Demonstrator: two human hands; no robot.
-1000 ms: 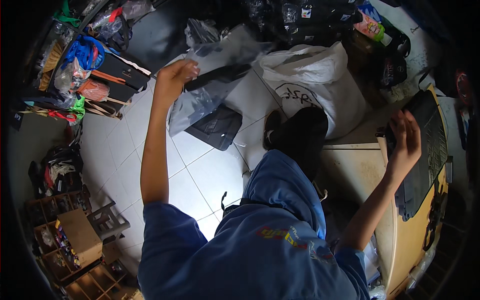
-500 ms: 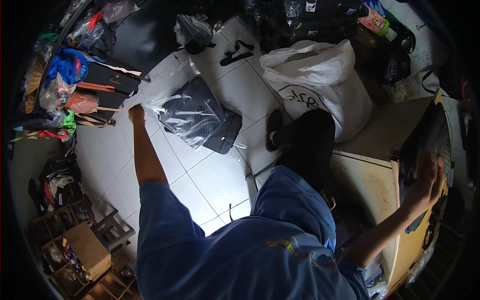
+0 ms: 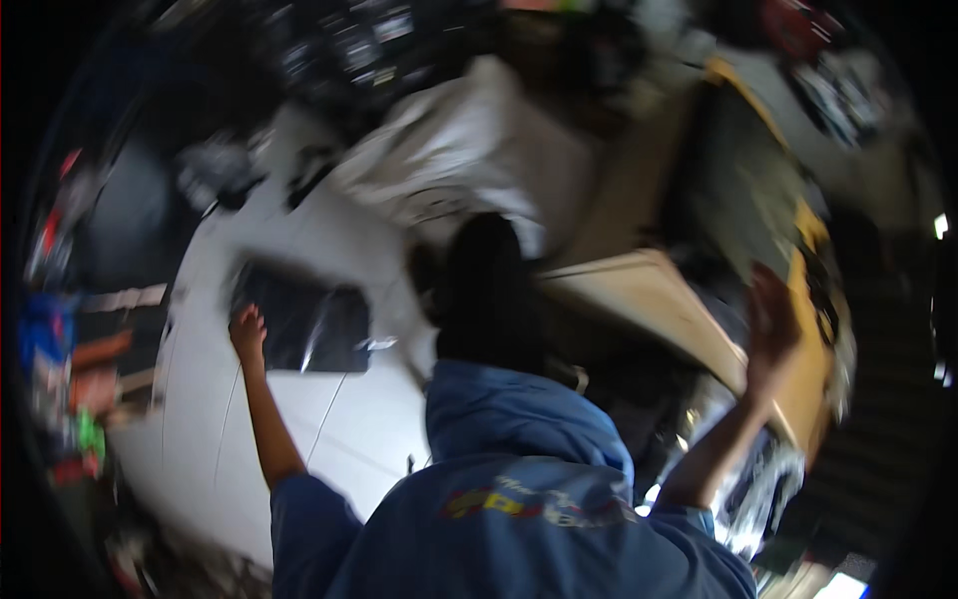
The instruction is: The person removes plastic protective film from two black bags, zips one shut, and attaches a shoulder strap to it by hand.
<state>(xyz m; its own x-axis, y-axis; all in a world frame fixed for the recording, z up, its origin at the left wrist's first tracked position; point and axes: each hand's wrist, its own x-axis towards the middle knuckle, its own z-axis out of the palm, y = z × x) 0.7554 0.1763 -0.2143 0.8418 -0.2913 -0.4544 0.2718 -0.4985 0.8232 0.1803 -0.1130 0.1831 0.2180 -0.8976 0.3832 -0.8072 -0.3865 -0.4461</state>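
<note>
The picture is smeared by motion. My left hand (image 3: 248, 331) is at the left edge of a flat black item (image 3: 314, 324) lying on the white tiled floor. Its fingers are loosely curled and a little apart, with nothing visible in them. Shiny streaks on the black item look like clear plastic. On the right, my right hand (image 3: 773, 329) is raised with fingers stretched, beside a yellow-edged panel (image 3: 803, 369). Nothing shows in that hand, and whether it touches the panel is too blurred to tell.
A big white sack (image 3: 469, 150) stands ahead, past my dark-trousered leg. To its right is a beige cabinet (image 3: 649, 299). Colourful straps and bags (image 3: 75, 359) hang at the far left. Crumpled clear plastic (image 3: 748, 494) lies near my right arm.
The whole view has swung to the right. My left hand no longer shows the clear plastic it was at before. My right hand has come away from the black item by the cabinet.
</note>
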